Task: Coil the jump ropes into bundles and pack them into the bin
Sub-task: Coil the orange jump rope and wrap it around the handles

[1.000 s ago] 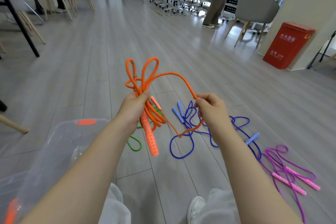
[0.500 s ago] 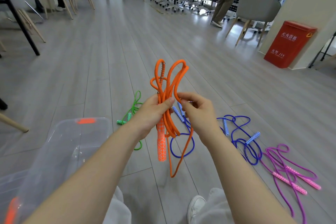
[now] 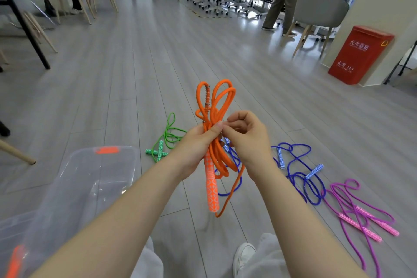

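Note:
My left hand (image 3: 195, 148) grips the orange jump rope (image 3: 214, 106) at the middle of its folded loops, thumb pressed across the strands. Loops stand above my fist, and an orange patterned handle (image 3: 211, 189) hangs below with a loose strand beside it. My right hand (image 3: 247, 140) is curled right against the bundle, fingertips at the strands; whether it pinches one I cannot tell. On the floor lie a green rope (image 3: 168, 140), blue ropes (image 3: 300, 169) and a pink-purple rope (image 3: 358, 212). The clear plastic bin (image 3: 74, 187) with orange latches sits at lower left.
Grey plank floor all around. A red fire-extinguisher box (image 3: 358, 54) stands against a pillar at right. Chairs (image 3: 320, 9) and a walking person (image 3: 282, 0) are farther back. Chair and table legs (image 3: 24, 22) are at left. My shoe (image 3: 242, 255) shows below.
My right hand carried the long orange strand in from the right to the bundle in my left hand. The wide loop folded up against the other loops.

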